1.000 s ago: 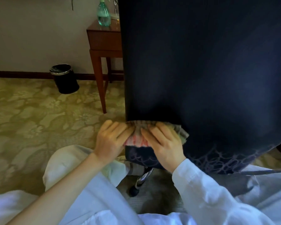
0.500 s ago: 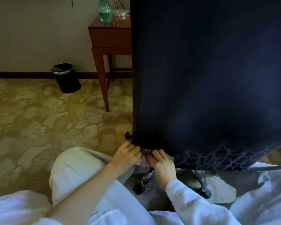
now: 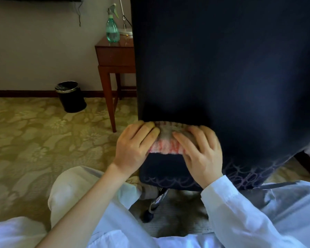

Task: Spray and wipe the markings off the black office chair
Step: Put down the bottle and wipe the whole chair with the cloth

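Left hand [image 3: 135,149] and right hand [image 3: 203,158], fingers flat and spread, press a pink-and-grey cloth [image 3: 166,138] against the black office chair [image 3: 222,68] at lower centre, apparently mid-wipe; pale scalloped markings [image 3: 243,174] beneath likely call for a stroke down and rightward.

The chair [image 3: 222,68] had dark, matt cloth, the rag [image 3: 166,140] was fuzzy cloth, the side surface [image 3: 115,56] was smooth shiny wood, the spray bottle [image 3: 112,31] was clear green plastic, and the chair leg [image 3: 159,197] was shiny metal.
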### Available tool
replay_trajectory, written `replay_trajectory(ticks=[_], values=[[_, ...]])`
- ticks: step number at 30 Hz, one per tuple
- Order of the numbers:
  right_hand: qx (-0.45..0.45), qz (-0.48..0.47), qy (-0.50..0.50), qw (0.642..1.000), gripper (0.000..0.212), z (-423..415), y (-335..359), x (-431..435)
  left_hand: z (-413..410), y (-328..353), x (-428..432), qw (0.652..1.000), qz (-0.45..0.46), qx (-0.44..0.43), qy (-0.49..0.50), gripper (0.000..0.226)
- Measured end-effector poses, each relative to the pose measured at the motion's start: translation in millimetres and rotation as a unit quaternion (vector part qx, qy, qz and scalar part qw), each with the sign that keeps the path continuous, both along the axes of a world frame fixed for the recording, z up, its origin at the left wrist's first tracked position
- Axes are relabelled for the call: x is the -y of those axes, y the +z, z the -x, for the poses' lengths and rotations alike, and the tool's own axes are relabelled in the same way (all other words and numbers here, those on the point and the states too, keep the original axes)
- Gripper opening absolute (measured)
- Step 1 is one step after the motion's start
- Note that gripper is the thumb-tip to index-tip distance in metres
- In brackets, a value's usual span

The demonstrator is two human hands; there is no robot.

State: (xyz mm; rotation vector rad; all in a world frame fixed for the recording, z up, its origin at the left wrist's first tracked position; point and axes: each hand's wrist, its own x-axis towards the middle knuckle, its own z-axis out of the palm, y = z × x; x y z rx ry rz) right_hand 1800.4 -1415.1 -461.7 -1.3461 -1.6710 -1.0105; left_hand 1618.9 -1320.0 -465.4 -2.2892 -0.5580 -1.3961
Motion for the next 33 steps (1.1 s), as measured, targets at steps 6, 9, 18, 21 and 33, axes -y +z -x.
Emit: replay_trajectory(ticks=[6, 9, 18, 21, 33], values=[[0.039, 0.12, 0.019, 0.992, 0.035, -11.9, -100.7, -2.3, 3.2, -90.6, -1.5, 0.994, 0.071, -0.079, -0.027, 0.02], [0.039, 0.179, 0.005, 0.983, 0.032, -5.8, -137.7, -3.9, 3.9, -122.2, -0.2, 0.986, 0.127, -0.101, -0.026, 0.024], [0.013, 0.232, -0.001, 0.973, 0.034, 12.2, -133.1, -17.0, 9.4, -127.2, -12.8, 0.979, 0.18, -0.094, -0.005, 0.024], [0.009, 0.252, 0.0, 0.968, 0.037, 21.6, -125.3, -23.3, 16.0, -124.2, -14.6, 0.971, 0.213, -0.104, 0.02, 0.025], [-0.018, 0.01, -0.074, 0.997, 0.026, -66.3, 32.2, 49.5, -80.4, 38.8, 26.9, 0.996, 0.024, -0.014, -0.089, 0.017]])
